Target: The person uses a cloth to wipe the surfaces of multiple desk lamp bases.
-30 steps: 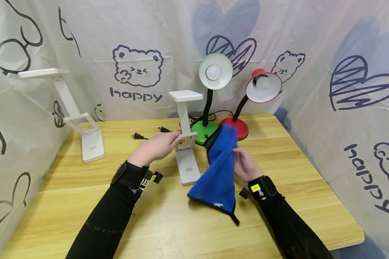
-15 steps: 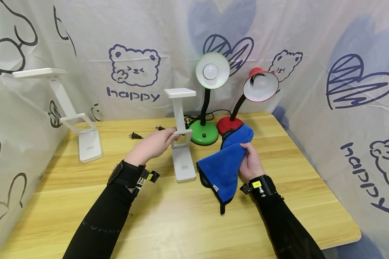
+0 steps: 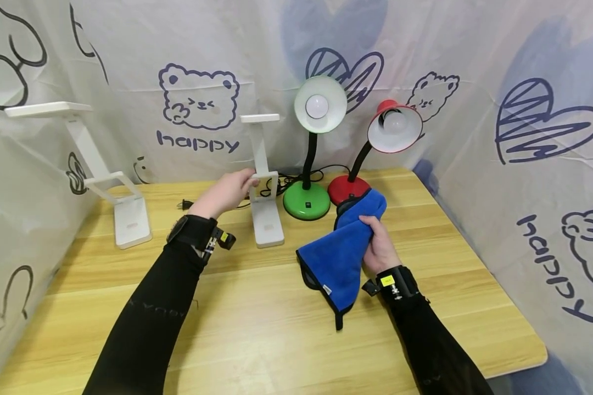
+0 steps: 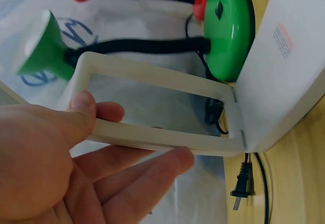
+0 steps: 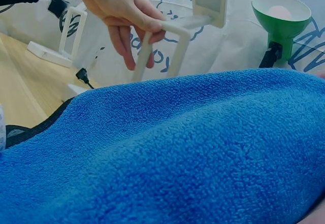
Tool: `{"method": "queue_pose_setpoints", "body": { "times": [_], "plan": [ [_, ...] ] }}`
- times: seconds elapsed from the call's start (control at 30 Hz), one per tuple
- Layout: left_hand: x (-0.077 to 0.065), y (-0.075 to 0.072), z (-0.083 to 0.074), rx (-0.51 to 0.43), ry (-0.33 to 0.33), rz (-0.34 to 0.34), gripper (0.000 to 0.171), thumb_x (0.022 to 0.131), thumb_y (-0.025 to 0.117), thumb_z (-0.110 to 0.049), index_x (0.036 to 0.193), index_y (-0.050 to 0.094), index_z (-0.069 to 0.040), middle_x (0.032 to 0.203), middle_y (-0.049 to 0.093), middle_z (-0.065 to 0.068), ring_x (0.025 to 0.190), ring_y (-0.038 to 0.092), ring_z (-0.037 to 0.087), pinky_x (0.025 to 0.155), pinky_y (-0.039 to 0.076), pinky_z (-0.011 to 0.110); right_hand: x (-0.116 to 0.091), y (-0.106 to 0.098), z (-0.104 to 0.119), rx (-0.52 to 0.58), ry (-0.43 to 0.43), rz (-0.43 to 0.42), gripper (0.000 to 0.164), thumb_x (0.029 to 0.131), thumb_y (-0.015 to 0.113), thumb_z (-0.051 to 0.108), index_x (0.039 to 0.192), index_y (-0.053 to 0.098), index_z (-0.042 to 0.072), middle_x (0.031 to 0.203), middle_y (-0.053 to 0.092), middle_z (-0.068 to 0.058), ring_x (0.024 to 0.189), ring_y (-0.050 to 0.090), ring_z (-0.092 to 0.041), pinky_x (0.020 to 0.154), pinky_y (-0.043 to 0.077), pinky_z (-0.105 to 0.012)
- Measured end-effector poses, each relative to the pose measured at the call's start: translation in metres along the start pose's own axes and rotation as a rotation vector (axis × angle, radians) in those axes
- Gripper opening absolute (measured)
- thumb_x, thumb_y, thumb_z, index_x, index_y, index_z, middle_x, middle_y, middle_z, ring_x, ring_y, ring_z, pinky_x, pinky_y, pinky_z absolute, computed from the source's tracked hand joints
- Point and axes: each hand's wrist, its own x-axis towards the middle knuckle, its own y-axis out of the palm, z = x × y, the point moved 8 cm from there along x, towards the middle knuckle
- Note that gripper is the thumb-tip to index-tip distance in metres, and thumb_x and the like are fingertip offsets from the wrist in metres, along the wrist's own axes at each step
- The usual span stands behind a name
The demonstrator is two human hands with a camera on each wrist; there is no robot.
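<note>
My left hand (image 3: 225,193) grips the frame of a white folding desk lamp (image 3: 268,222) near the back of the table. In the left wrist view the thumb and a fingertip pinch a corner of the lamp's open frame (image 4: 152,76), the other fingers lying along its lower bar. A blue cloth (image 3: 338,249) with black edging hangs folded from my right hand (image 3: 381,247), pinched under the thumb. The cloth fills most of the right wrist view and hides nearly all of that hand.
Right of the held lamp stand a green gooseneck lamp (image 3: 307,200) and a red gooseneck lamp (image 3: 345,186). A second white folding lamp (image 3: 132,222) is at the left. A black plug (image 3: 185,204) and cords lie at the back, before a printed curtain (image 3: 197,159).
My left hand has moved the white lamp back and slightly left. My right hand has drawn the cloth away from that lamp to the right, then held it nearly still.
</note>
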Motion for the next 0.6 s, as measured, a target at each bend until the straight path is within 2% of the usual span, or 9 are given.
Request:
{"method": "queue_pose_setpoints", "body": {
  "times": [0.17, 0.33, 0.5, 0.6],
  "plan": [
    [0.019, -0.008, 0.01, 0.031, 0.016, -0.025, 0.025, 0.105, 0.038, -0.034, 0.109, 0.054, -0.016, 0.098, 0.059, 0.012, 0.078, 0.052, 0.024, 0.069, 0.042, 0.037, -0.001, -0.005, -0.002, -0.031, 0.023, -0.05, 0.042, 0.098, 0.049, 0.016, 0.135, 0.029, 0.024, 0.11, 0.049, 0.01, 0.091, 0.052, -0.008, 0.082, 0.042, -0.021],
    [0.027, -0.015, 0.017, 0.048, 0.021, -0.023, 0.024, 0.105, 0.04, -0.034, 0.111, 0.054, -0.015, 0.096, 0.06, 0.012, 0.074, 0.051, 0.024, 0.066, 0.04, 0.037, -0.003, -0.004, -0.003, -0.039, 0.017, -0.046, 0.038, 0.098, 0.048, 0.015, 0.132, 0.033, 0.022, 0.111, 0.049, 0.009, 0.093, 0.051, -0.008, 0.083, 0.041, -0.021],
    [0.028, -0.019, 0.025, 0.055, 0.022, -0.026, 0.025, 0.105, 0.04, -0.034, 0.112, 0.054, -0.014, 0.102, 0.062, 0.011, 0.08, 0.053, 0.024, 0.068, 0.04, 0.038, -0.003, -0.003, 0.0, -0.025, -0.006, -0.034, 0.038, 0.098, 0.047, 0.014, 0.132, 0.034, 0.022, 0.112, 0.05, 0.01, 0.094, 0.052, -0.007, 0.082, 0.042, -0.021],
    [0.027, -0.022, 0.031, 0.055, 0.009, -0.048, 0.025, 0.105, 0.038, -0.034, 0.111, 0.054, -0.015, 0.1, 0.061, 0.011, 0.078, 0.053, 0.024, 0.066, 0.04, 0.038, -0.004, -0.002, 0.001, -0.021, -0.012, -0.029, 0.041, 0.098, 0.047, 0.013, 0.135, 0.033, 0.021, 0.116, 0.05, 0.01, 0.097, 0.052, -0.007, 0.084, 0.042, -0.021]
  ]
}}
